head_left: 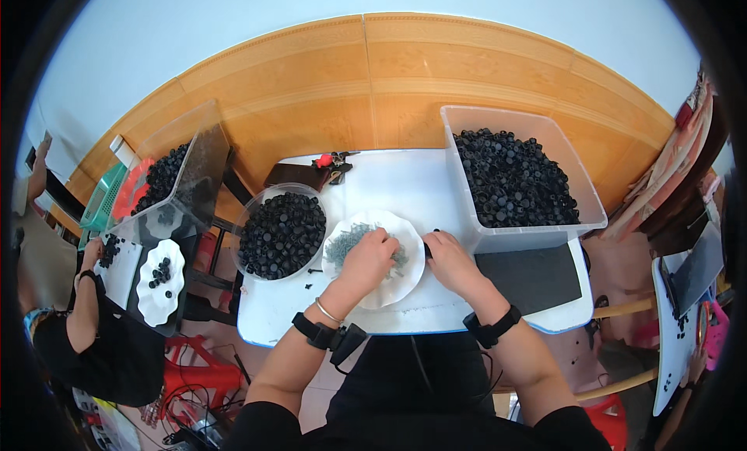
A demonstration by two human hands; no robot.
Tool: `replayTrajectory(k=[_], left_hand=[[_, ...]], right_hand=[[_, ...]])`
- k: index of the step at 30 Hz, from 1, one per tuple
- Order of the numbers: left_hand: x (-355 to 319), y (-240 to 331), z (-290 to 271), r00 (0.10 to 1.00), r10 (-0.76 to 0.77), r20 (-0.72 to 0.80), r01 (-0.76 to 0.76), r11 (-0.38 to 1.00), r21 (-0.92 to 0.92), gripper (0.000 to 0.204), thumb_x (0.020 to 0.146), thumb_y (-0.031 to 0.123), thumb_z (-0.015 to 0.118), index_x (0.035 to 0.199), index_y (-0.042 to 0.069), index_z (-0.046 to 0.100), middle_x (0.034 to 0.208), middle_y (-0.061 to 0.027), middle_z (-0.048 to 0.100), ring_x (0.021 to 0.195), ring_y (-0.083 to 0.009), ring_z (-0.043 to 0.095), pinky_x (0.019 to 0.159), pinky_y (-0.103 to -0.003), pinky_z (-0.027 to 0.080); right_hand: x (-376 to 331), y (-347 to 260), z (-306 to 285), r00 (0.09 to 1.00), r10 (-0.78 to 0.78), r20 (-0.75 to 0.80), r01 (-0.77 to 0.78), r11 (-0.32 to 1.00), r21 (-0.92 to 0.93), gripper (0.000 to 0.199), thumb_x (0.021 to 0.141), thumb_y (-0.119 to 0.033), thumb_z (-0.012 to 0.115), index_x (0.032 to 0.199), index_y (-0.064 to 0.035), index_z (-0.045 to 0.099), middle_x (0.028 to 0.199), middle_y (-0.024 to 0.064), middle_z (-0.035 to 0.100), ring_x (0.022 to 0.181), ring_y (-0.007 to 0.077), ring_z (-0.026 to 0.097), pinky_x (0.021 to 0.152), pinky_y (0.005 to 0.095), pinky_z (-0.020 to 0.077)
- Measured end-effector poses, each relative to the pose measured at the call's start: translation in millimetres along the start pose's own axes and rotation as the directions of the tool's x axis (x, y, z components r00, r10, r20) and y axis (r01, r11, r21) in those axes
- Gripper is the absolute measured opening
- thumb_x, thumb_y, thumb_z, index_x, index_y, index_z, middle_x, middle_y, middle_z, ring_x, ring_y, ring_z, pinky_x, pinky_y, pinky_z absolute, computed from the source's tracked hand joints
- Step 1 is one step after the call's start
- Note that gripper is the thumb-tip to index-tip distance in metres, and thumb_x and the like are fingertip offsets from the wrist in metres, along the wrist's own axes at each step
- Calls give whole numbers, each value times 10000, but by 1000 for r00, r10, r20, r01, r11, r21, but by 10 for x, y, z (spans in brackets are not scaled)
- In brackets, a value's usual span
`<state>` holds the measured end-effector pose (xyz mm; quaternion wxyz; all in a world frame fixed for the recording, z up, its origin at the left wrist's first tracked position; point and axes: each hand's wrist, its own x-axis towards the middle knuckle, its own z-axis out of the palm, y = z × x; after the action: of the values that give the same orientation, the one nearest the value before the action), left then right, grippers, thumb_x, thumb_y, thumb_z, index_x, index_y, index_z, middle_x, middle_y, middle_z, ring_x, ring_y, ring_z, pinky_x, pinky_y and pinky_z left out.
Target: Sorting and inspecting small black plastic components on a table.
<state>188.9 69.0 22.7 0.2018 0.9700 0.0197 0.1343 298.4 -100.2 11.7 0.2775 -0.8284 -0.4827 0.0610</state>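
Observation:
A white scalloped plate [387, 297] holds a heap of small grey-green pieces [348, 242], too fine to tell their kind. Over that heap, my left hand [369, 261] has its fingertips pressed together among the pieces; what they pinch is hidden. At the plate's right rim, my right hand [454, 263] is closed around a small black part [427, 249], probably a cap, whose dark end shows past the fingers. Left of the plate stands a round clear tub [240, 263] full of black caps [282, 231]. A couple of tiny black pieces [313, 271] lie between tub and plate.
A large clear bin [517, 237] of black caps stands back right, a dark grey mat [529, 280] before it. Keys [339, 168] and a dark wallet [292, 175] lie behind the tub. A co-worker's hand [92, 252] works at the left table; another person sits far right.

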Motion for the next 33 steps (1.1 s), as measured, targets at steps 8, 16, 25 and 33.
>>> replayTrajectory(k=[8, 16, 25, 33], left_hand=[[-41, -21, -44, 1000, -8, 17, 9, 996, -91, 135, 685, 43, 693, 761, 38, 581, 851, -102, 547, 824, -305, 566, 721, -382, 470], [-114, -61, -193, 993, -6, -120, -19, 979, -205, 89, 734, 22, 648, 819, 21, 621, 823, -115, 612, 780, -274, 597, 694, -352, 487], [-207, -58, -209, 972, -177, -157, 102, 913, -395, 102, 784, 17, 641, 885, 11, 640, 800, -98, 654, 697, -183, 643, 618, -264, 508], [-298, -114, -206, 951, -308, 39, 197, 502, -842, 77, 856, 31, 590, 924, -4, 597, 844, -98, 665, 730, -143, 643, 641, -247, 513]], right_hand=[[-290, -39, -113, 999, 17, 27, -16, 998, -55, 177, 762, 25, 562, 933, -19, 572, 1012, 134, 585, 1044, 340, 527, 912, 396, 435], [-392, -91, -144, 990, -72, -122, 61, 994, -87, 162, 763, -17, 618, 920, -33, 582, 1008, 123, 587, 1010, 329, 559, 904, 387, 448], [-496, -334, -50, 994, 105, 20, -107, 979, 173, 263, 713, -63, 709, 914, -41, 540, 922, 123, 573, 778, 268, 618, 699, 357, 503], [-471, -181, -20, 992, 102, -74, -82, 970, 228, 203, 731, -16, 654, 894, -49, 539, 842, 121, 586, 740, 289, 621, 669, 375, 504]])
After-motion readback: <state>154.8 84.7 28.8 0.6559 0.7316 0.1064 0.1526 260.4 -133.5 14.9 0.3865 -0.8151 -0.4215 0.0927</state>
